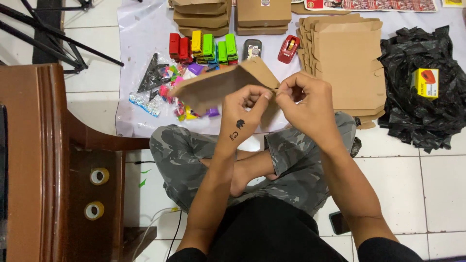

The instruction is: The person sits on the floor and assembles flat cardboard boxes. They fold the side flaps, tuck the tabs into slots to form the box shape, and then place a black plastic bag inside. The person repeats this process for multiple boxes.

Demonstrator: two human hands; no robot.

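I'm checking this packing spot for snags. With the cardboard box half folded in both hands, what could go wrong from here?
1. Both hands, left hand and right hand, pinch one corner of the cardboard box; the thin flap might crease or tear there.
2. The box hangs over the small colourful items on the plastic sheet; a swing could scatter them.
3. The stack of flat cardboard sits close to the right elbow's path and might slide.

We note a brown cardboard box (221,82), grey camouflage trousers (184,155) and a crumpled black plastic bag (422,111). Staplers (204,47) run red, yellow, green; the small carton (426,82) is yellow.
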